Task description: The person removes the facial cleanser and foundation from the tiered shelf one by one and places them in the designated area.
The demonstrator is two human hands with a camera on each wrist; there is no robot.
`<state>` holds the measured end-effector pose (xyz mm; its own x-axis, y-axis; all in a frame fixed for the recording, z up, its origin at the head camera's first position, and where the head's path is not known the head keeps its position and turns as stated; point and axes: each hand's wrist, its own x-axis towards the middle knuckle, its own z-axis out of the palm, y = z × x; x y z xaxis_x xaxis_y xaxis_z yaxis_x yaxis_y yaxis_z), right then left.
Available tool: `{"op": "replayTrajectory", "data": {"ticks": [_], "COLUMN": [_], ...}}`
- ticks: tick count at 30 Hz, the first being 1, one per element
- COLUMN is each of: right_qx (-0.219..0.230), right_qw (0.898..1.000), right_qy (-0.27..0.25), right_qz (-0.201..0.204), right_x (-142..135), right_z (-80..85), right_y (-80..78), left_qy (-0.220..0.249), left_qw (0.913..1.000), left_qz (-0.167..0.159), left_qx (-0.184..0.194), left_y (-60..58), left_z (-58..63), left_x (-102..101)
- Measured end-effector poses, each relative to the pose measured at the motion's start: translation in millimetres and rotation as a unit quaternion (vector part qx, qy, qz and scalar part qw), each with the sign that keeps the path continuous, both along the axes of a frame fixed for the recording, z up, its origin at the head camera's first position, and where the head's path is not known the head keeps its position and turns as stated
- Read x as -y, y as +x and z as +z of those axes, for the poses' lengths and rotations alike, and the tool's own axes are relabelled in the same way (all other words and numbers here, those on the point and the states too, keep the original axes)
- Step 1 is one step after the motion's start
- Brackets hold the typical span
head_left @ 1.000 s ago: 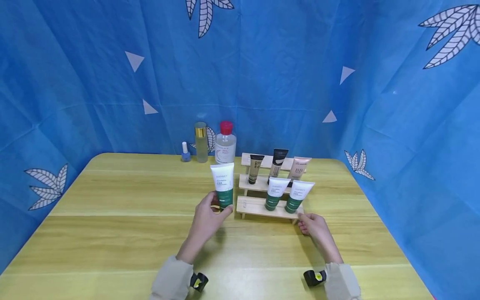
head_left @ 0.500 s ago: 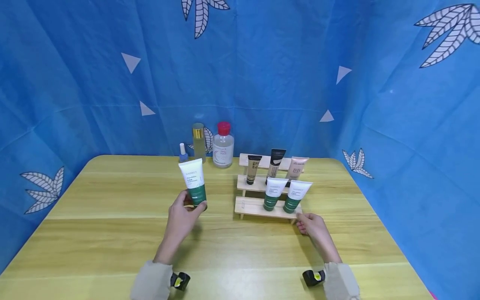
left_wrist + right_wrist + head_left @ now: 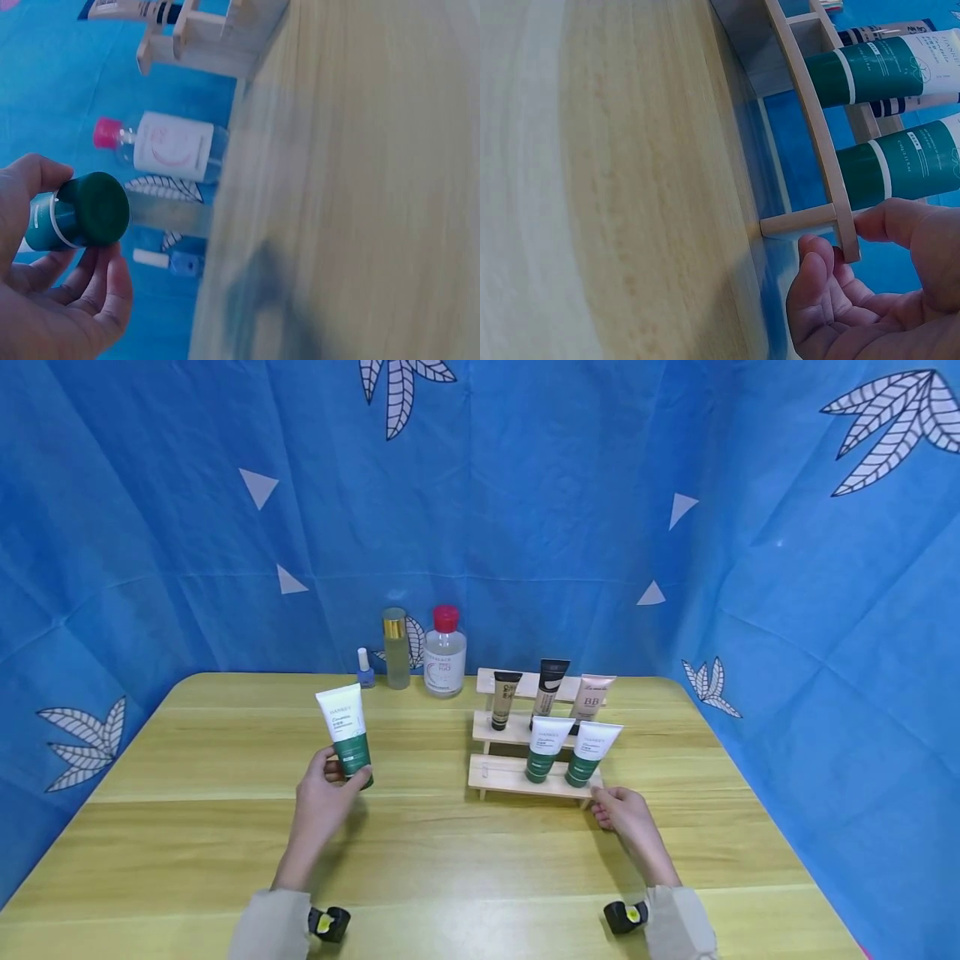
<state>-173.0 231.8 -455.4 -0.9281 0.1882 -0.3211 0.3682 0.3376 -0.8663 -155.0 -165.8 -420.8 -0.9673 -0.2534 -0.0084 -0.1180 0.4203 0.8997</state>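
Observation:
A white and green squeeze tube (image 3: 343,727) is held by its capped lower end in my left hand (image 3: 324,795), above the table and tilted slightly left. The left wrist view shows its green cap (image 3: 103,208) between thumb and fingers. My right hand (image 3: 626,814) pinches the front right corner of a three-step wooden rack (image 3: 495,774). Two matching green and white tubes, a left one (image 3: 548,747) and a right one (image 3: 591,752), stand on the rack's lowest step. Behind them stand a small gold tube (image 3: 505,700), a black-topped tube (image 3: 550,687) and a pink BB tube (image 3: 592,697).
At the table's back edge stand a blue nail polish bottle (image 3: 365,670), a gold-collared bottle (image 3: 397,652) and a clear bottle with a red cap (image 3: 445,656). A blue patterned cloth (image 3: 480,510) hangs behind the wooden table (image 3: 187,810).
My left hand has carried the tube leftward, away from the rack. The right hand stays at the rack's corner, and the rack stands where it was.

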Motion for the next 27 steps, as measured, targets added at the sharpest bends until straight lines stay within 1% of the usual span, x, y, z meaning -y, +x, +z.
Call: {"op": "replayTrajectory", "data": {"ticks": [3,8,16,20,27], "right_qx": [0.0,-0.001,0.001,0.002,-0.001], "right_qw": [1.0,1.0,1.0,1.0,1.0], "right_qy": [0.002,0.001,0.003,0.001,-0.005], "right_qz": [-0.001,0.0,-0.002,-0.003,-0.009], "right_x": [-0.2,0.1,1.0,1.5,0.8], "right_z": [0.6,1.6,1.6,0.5,1.1], "right_y": [0.3,2.1,2.3,0.7,0.4], "left_qy": [-0.012,-0.047,-0.084,-0.102,-0.14], "left_qw": [0.9998,0.9984,0.9951,0.9929,0.9869], "left_qz": [0.001,-0.006,-0.007,-0.009,-0.024], "left_qx": [0.016,0.029,0.051,0.061,0.076], "left_y": [-1.0,-4.2,-6.1,-7.5,-18.5], "left_z": [-4.8,-11.7,-17.1,-19.5,-20.0], "left_x": [10.9,32.0,67.4,80.7,103.5]}}
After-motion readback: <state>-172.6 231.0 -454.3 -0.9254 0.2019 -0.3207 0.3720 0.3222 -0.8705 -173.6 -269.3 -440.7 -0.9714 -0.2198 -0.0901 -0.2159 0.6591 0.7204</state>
